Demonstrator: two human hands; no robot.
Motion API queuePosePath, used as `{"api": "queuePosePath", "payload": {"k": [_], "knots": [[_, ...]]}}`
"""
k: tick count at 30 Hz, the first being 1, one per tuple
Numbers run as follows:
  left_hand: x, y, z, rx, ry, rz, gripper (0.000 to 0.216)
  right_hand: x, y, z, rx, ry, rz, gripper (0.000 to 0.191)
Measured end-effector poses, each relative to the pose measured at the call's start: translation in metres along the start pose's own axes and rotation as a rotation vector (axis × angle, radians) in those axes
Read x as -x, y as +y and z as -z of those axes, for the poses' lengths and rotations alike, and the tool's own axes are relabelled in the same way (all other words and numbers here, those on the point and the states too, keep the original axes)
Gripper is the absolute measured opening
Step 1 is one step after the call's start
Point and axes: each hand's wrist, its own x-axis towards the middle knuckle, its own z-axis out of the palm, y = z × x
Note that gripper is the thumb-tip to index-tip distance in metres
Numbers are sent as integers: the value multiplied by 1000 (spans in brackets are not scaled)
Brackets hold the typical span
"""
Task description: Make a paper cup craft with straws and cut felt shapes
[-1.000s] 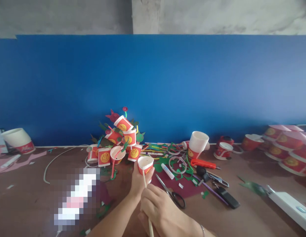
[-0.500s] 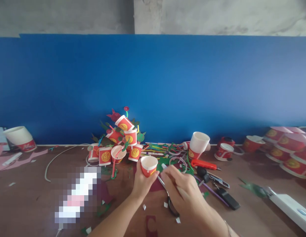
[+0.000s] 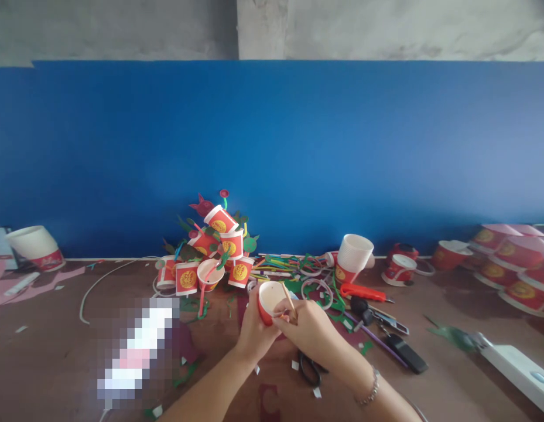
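Note:
My left hand (image 3: 255, 325) is wrapped round a red paper cup (image 3: 266, 310) with a white rim, its mouth tilted towards me. In my right hand (image 3: 309, 328) a thin wooden stick (image 3: 288, 296) is pinched, slanting up over the cup's rim. Its lower end is hidden by my fingers, which touch the near right side of the cup. Scissors with black handles (image 3: 310, 370) lie on the table under my right wrist. Just beyond the left hand stands a pile of similar red cups (image 3: 232, 245) decorated with bent straws and green and dark red cut-outs.
Many coloured straws (image 3: 276, 265) lie along the wall. Right of them are a stack of cups (image 3: 354, 258), an orange-handled cutter (image 3: 363, 292) and a black key fob (image 3: 406, 353). A glue gun (image 3: 517, 369) lies far right. A blurred-out bright object (image 3: 137, 349) lies left.
My right hand has moved left to the cup, and the stick now shows in its fingers. My left hand has tilted the cup towards me.

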Motion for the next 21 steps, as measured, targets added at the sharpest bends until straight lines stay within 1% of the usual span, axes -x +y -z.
{"api": "queuePosePath", "payload": {"k": [5,10,13,17,21], "knots": [[1,4,-1,27,-23,3,66,1,0,2,43,-4,13,21],[0,3,0,44,-32,-16,68,3,-4,7,83,-18,50,22],[0,3,0,31,-37,-22,65,5,-6,7,134,-2,65,17],[0,3,0,16,-37,-26,57,5,-7,4,232,28,77,16],[0,2,0,11,-44,-46,61,3,-4,2,323,28,118,15]]}}
